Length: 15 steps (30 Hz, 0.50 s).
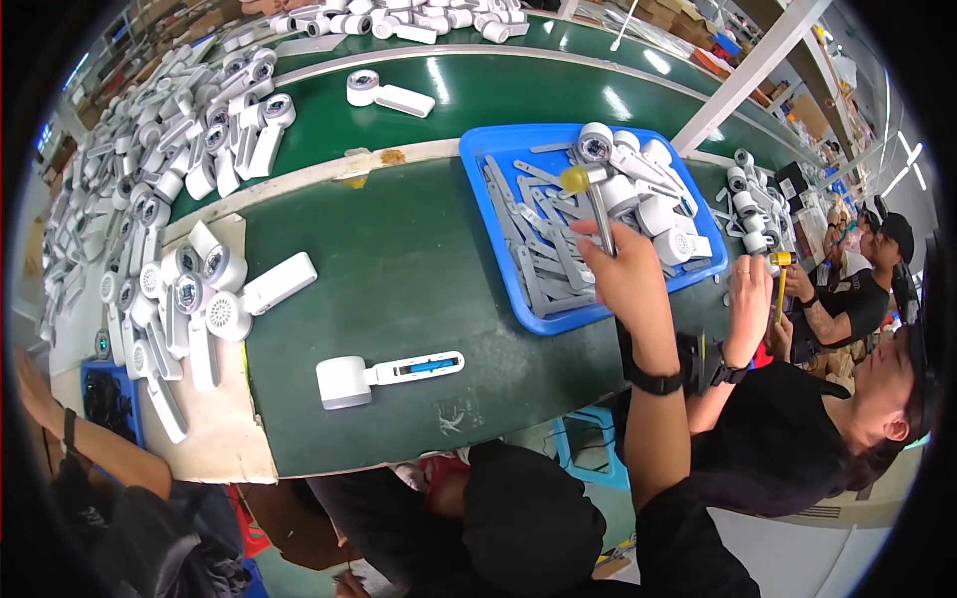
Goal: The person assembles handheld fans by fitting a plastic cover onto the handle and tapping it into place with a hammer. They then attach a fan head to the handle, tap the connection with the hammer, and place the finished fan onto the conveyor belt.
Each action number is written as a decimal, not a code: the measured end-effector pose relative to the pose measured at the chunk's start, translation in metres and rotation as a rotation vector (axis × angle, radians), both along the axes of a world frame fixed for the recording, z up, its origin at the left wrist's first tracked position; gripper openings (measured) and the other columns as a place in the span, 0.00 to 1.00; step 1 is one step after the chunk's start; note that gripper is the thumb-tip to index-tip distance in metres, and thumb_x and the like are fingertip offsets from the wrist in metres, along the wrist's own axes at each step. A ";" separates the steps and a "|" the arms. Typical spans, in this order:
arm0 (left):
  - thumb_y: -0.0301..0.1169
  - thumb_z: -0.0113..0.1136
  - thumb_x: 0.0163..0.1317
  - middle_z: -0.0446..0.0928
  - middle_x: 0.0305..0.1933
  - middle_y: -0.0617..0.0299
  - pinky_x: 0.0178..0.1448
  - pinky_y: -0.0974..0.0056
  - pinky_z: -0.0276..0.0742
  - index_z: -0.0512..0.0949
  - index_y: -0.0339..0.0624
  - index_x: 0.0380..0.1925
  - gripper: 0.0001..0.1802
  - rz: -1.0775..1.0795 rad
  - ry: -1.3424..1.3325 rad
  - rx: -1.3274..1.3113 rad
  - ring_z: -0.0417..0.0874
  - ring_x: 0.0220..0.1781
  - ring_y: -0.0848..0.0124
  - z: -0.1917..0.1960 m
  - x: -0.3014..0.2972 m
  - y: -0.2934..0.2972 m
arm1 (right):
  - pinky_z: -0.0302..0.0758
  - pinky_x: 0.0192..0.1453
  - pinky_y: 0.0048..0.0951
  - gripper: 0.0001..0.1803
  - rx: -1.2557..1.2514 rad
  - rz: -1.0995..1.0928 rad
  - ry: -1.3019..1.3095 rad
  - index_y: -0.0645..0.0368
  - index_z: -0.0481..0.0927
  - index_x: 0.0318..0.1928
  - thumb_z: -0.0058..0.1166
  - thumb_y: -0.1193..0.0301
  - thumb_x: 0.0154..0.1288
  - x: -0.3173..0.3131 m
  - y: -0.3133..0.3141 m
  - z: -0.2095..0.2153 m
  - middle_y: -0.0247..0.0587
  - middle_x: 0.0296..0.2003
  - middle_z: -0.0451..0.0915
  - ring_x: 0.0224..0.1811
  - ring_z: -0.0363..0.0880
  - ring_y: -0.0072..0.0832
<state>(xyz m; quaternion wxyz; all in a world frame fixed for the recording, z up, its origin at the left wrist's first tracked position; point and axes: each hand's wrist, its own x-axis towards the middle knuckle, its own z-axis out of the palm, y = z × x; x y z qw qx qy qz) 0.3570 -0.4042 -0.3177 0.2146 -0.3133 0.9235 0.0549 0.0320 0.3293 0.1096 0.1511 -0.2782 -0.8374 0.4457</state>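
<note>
The right grip [628,269] was wrapped around a mallet [602,214] raised above the blue tray [558,323]. A snug, loose-wristed hold seemed best — its yellow head [575,179] needed steering clear of the white fans [658,214] crowded just beyond the grip.

A green table [399,249] carries a blue tray [573,320] on the right, a white handheld device [344,382] near the middle, and a cardboard sheet [235,434] on the left. Beyond, a green belt [528,85] bears another device [403,99].
</note>
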 end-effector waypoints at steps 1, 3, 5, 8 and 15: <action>0.36 0.51 0.79 0.88 0.36 0.51 0.44 0.58 0.80 0.83 0.35 0.40 0.16 -0.023 0.029 0.028 0.83 0.33 0.61 0.012 0.014 -0.006 | 0.67 0.21 0.26 0.12 0.020 0.047 0.009 0.59 0.87 0.53 0.61 0.72 0.71 -0.023 -0.006 -0.018 0.28 0.21 0.76 0.16 0.71 0.17; 0.36 0.53 0.78 0.87 0.40 0.49 0.48 0.57 0.80 0.83 0.34 0.44 0.15 -0.182 0.041 0.163 0.83 0.37 0.58 0.022 0.025 0.009 | 0.71 0.23 0.29 0.13 0.102 0.036 -0.047 0.61 0.87 0.52 0.61 0.72 0.69 -0.037 0.024 -0.026 0.33 0.21 0.78 0.16 0.75 0.21; 0.36 0.54 0.78 0.86 0.44 0.46 0.51 0.56 0.81 0.82 0.33 0.48 0.15 -0.359 0.042 0.339 0.84 0.41 0.55 0.019 0.018 0.060 | 0.74 0.25 0.31 0.14 0.170 -0.010 -0.116 0.62 0.87 0.51 0.61 0.73 0.67 -0.040 0.074 -0.026 0.37 0.22 0.80 0.17 0.78 0.24; 0.35 0.56 0.78 0.85 0.49 0.43 0.56 0.54 0.81 0.81 0.31 0.54 0.17 -0.475 0.093 0.501 0.85 0.47 0.51 0.052 0.012 0.100 | 0.81 0.31 0.39 0.14 0.389 0.061 -0.286 0.64 0.86 0.48 0.63 0.72 0.63 -0.077 0.074 -0.051 0.49 0.25 0.85 0.23 0.87 0.37; 0.25 0.52 0.77 0.87 0.47 0.44 0.46 0.57 0.82 0.83 0.35 0.54 0.13 -0.428 0.392 0.507 0.87 0.43 0.57 0.218 -0.089 0.181 | 0.83 0.47 0.52 0.10 0.483 0.096 -0.306 0.64 0.86 0.38 0.57 0.70 0.64 -0.106 0.081 -0.077 0.59 0.30 0.87 0.34 0.89 0.55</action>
